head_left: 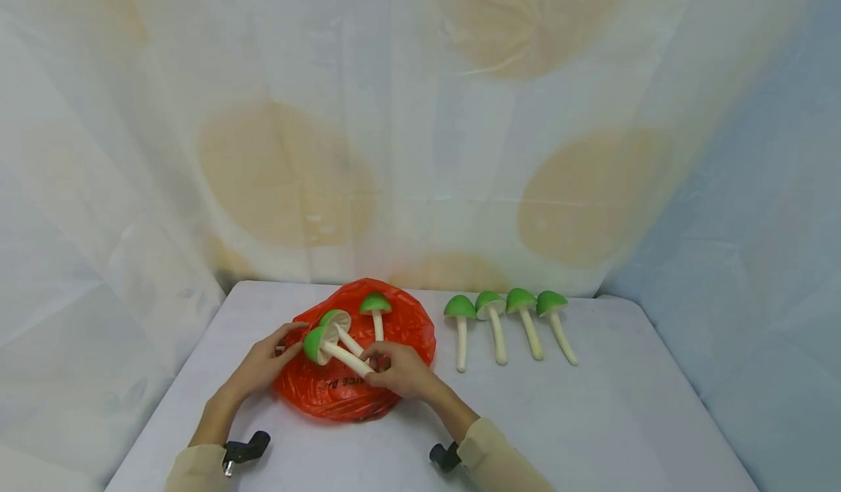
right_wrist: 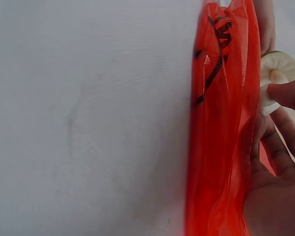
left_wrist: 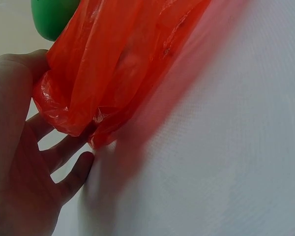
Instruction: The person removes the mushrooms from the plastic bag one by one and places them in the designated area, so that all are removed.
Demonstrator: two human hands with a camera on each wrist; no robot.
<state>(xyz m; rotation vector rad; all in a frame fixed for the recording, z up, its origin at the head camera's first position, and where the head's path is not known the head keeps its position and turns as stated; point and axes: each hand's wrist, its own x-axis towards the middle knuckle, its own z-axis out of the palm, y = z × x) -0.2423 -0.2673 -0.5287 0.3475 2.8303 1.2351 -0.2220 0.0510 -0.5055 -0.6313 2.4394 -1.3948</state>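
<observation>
A red plastic bag (head_left: 309,393) with dark printing lies spread on the table, its rim rounded. Three toy mushrooms with green caps and white stems are on it: a front one (head_left: 347,358), one just behind it (head_left: 338,320) and one farther back (head_left: 375,303). My right hand (head_left: 402,370) pinches the stem end of the front mushroom between thumb and fingers, as the right wrist view also shows. At the bag's left edge, my left hand (head_left: 264,363) holds the gathered plastic (left_wrist: 64,101) between thumb and fingers, near the front mushroom's cap.
To the right of the bag, several more green-capped mushrooms (head_left: 501,337) lie in a row, caps toward the back. White cloth covers the table (head_left: 591,419). A pale curtain with tan circles (head_left: 420,185) hangs behind, and sheets flank both sides.
</observation>
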